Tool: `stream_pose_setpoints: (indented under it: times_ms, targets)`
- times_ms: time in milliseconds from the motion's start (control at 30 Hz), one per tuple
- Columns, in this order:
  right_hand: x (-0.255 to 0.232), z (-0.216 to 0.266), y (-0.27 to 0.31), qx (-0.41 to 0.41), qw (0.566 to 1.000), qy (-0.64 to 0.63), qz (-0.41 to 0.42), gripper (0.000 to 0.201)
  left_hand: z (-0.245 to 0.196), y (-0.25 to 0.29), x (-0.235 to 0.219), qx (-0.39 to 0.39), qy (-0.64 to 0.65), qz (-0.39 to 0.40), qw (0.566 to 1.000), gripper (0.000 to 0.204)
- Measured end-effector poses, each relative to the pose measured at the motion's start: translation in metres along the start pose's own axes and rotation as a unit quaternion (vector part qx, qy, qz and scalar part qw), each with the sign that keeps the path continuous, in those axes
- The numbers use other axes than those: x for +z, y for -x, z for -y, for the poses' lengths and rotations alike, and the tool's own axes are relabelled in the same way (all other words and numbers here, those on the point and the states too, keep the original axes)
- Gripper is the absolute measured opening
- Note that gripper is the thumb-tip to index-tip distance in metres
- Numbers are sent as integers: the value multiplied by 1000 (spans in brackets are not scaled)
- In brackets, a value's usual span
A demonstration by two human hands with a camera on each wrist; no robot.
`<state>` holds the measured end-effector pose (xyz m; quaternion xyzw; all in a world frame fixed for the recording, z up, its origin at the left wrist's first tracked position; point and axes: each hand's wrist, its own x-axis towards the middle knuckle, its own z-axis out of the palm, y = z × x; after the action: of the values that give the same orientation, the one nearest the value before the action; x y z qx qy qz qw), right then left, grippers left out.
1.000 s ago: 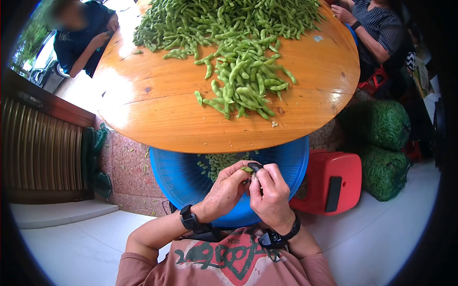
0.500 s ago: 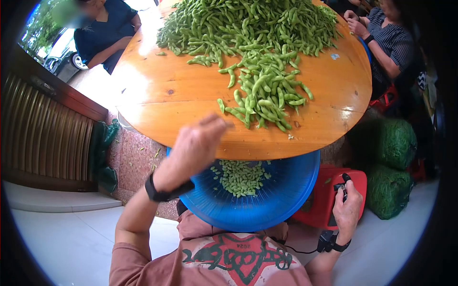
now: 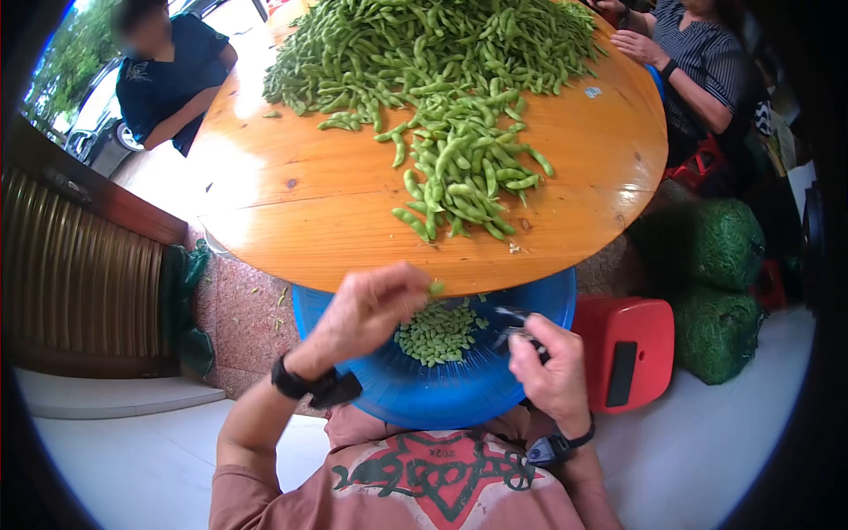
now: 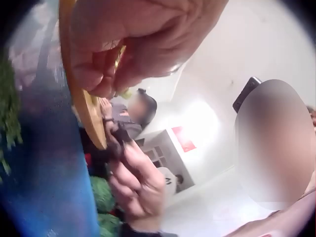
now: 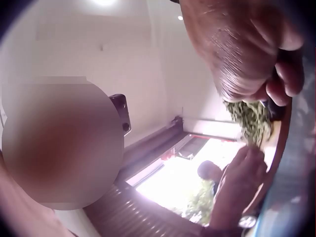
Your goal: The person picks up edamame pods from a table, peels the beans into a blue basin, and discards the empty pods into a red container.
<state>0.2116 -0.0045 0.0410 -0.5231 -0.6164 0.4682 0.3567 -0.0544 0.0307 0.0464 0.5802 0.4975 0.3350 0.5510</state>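
Over the near table edge, my left hand (image 3: 375, 305) pinches a green bean pod (image 3: 436, 288) between thumb and fingers. In the left wrist view only a pale green bit of the pod (image 4: 126, 93) shows below the fingertips. To the right, my right hand (image 3: 552, 367) holds a small dark scissors-like tool (image 3: 537, 350) with thin, blurred metal tips pointing left. The hands are apart above a blue tub (image 3: 433, 402). Shelled beans (image 3: 437, 334) lie in its bottom. A large heap of pods (image 3: 424, 53) covers the far table, and a smaller pile (image 3: 468, 177) spreads nearer.
The round wooden table (image 3: 291, 230) overhangs the tub. A red stool (image 3: 649, 344) stands right of it, beside full green net bags (image 3: 720, 331). One person (image 3: 172, 75) sits at the far left, another (image 3: 698, 71) at the right. Scattered pods lie on the floor.
The hands were together over the tub, then separated, the left reaching to the table and the right out over the stool. Now both are back above the tub, the left with a pod.
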Motion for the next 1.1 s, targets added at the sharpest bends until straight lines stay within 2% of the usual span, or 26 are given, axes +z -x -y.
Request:
stream_pose_setpoints:
  times_ms: [33, 67, 100, 167, 600, 633, 667, 700, 733, 767, 800, 867, 900, 933, 967, 1000, 1033, 1067, 1100]
  targets:
    - [9, 3, -3, 11, 998, -60, 20, 9, 2, 8, 15, -44, 126, 20, 991, 14]
    - [17, 5, -6, 22, 991, -132, 33, 10, 4, 12, 25, -61, 171, 43, 982, 13]
    - [23, 0, -7, 34, 979, -191, 55, 9, 7, 15, 33, -77, 215, 65, 971, 13]
    - [26, 4, -7, 66, 965, -245, 73, 8, 12, 19, 48, -101, 222, 61, 968, 12]
    - [21, -12, -1, 64, 976, -195, 78, 9, 27, 23, 71, -59, 112, -14, 992, 10]
    - [22, -16, -2, 28, 984, -161, 72, 9, 26, 22, 70, -60, 112, -12, 992, 10]
    - [21, -19, -2, -8, 990, -126, 65, 8, 25, 21, 67, -89, 185, 26, 978, 11]
    - [18, -19, -2, -7, 990, -126, 64, 8, 25, 20, 65, -117, 256, 63, 957, 12]
    - [14, -17, -1, 57, 967, -233, 90, 7, 27, 20, 67, -118, 256, 65, 957, 12]
    - [11, -16, 0, 118, 927, -336, 115, 6, 32, 19, 68, -136, 367, 104, 914, 13]
    - [9, -12, 4, 127, 925, -338, 115, 6, 33, 24, 69, -159, 475, 139, 854, 14]
    - [6, -9, 3, 163, 891, -406, 121, 6, 37, 21, 75, -163, 481, 149, 848, 14]
    - [2, -7, 6, 162, 891, -406, 122, 6, 37, 20, 78, -168, 488, 158, 842, 16]
    - [-6, -6, 11, 148, 931, -317, 102, 5, 24, 17, 79, -190, 418, 141, 877, 10]
    - [-14, -8, 15, 132, 962, -227, 81, 5, 13, 14, 76, -186, 415, 136, 880, 10]
    - [-25, -16, 20, 90, 987, -129, 33, 5, 3, 12, 73, -19, 169, 77, 982, 10]
    - [-40, -25, 25, 46, 998, -29, -15, 6, -3, 7, 68, 147, -94, 9, 985, 13]
    - [-56, -28, 28, 32, 995, 84, -52, 10, -1, -2, 58, 260, -239, -99, 930, 18]
    - [-73, -31, 31, 18, 976, 196, -89, 13, -7, -7, 39, 269, -323, -142, 896, 14]
